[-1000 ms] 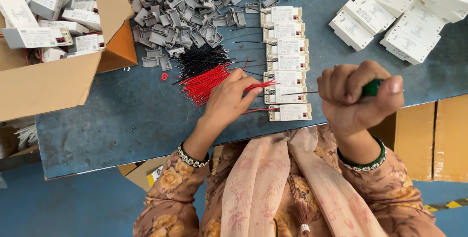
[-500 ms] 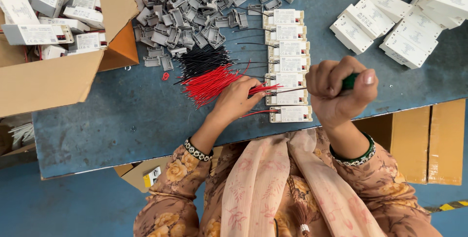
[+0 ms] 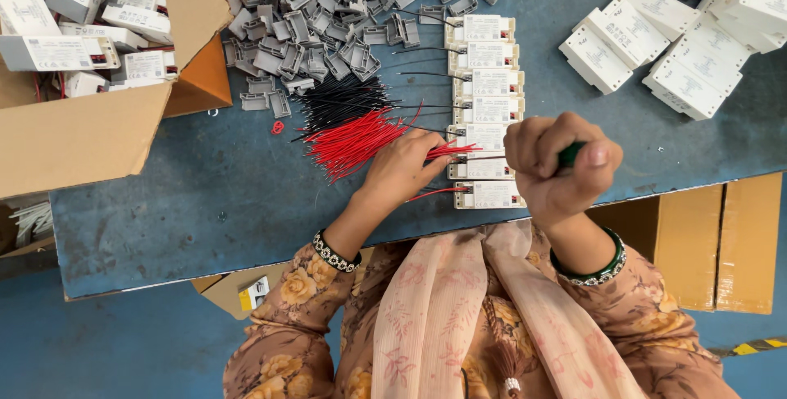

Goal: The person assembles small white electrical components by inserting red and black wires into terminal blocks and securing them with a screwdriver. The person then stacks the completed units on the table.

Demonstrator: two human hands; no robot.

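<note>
Nearest the camera: floral brown sleeves and a peach patterned scarf [image 3: 459, 317], beaded bangle on each wrist.

Right hand [image 3: 561, 165] raised above table edge, fingers curled into a tight fist round a green-handled tool [image 3: 571, 153]; only a bit of the green handle shows, tip hidden. Fist hangs just over the near end of the unit column.

Left hand [image 3: 403, 168] lies palm down on the blue worn table [image 3: 188, 202], fingers closed loosely on a few thin red wires [image 3: 451, 150] whose ends run right to the nearest units. One more red wire runs under the hand to the bottom unit.

Column of small white rectangular plastic units with printed labels [image 3: 485, 108]: seven approx., stacked edge to edge from table edge going away, black and red leads sticking out on their left side. Lowest unit sits just beside the fist.

Left of column: loose bundle of cut red wires [image 3: 352, 143], touching a bundle of black wires [image 3: 336, 100] just beyond it. A small red wire loop [image 3: 278, 127] lies apart, to the left.

Further: heap of small grey plastic housings [image 3: 328, 22], spread wide.

Far right: cluster of larger white plastic boxes [image 3: 680, 38], well apart from the column.

Far left: open brown cardboard carton [image 3: 90, 132] holding more white labelled units, flap overhanging the table.
</note>
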